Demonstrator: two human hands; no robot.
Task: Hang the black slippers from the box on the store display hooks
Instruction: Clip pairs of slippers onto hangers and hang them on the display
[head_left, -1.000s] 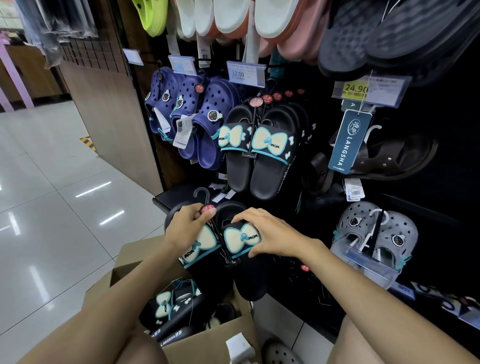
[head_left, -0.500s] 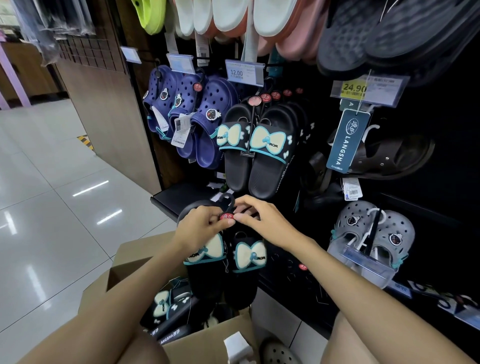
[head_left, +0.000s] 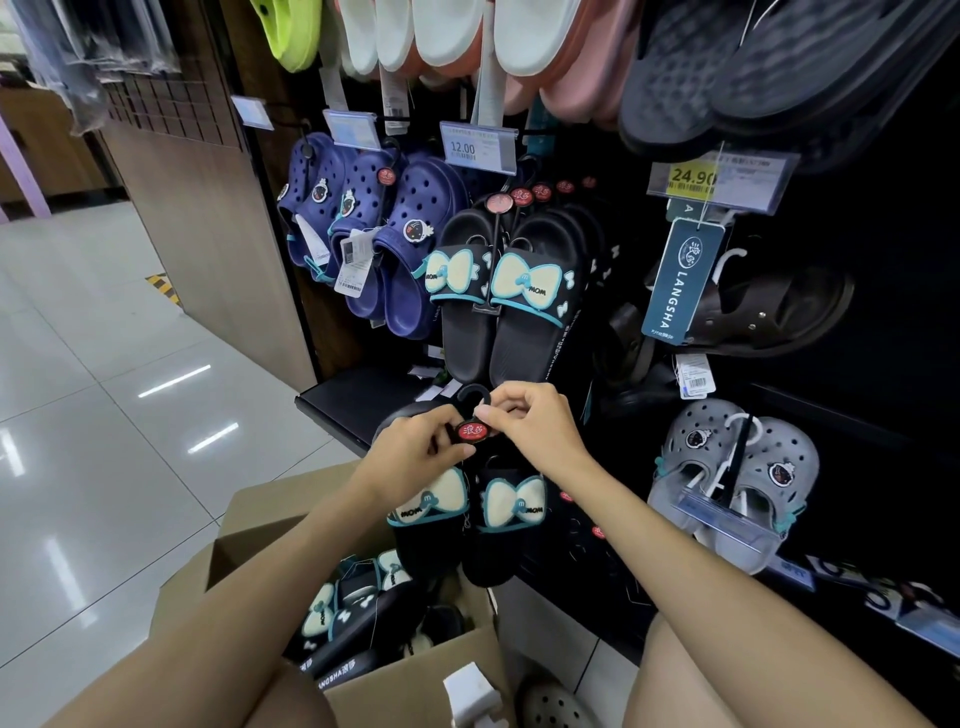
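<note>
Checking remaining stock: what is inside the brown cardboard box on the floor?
Inside the brown cardboard box lie more black slippers with cream bows, one side reading LANGSHA. How many pairs is unclear: the person's left forearm and the box walls cover the rest.

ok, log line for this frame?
step: hanging | left hand: holds hanger | right hand: pinches hanger | slippers: unhung | box: more pairs

a "12.00" price tag (head_left: 477, 147) hung at the middle of the rack. left of it hung navy clogs (head_left: 374, 228); above it, white soles (head_left: 441, 31) and a lime clog (head_left: 291, 31). right of it were a yellow "24.90" label (head_left: 693, 176), a teal langsha tag (head_left: 680, 280), brown sandals (head_left: 769, 306) and, lower, grey clogs (head_left: 737, 467).
</note>
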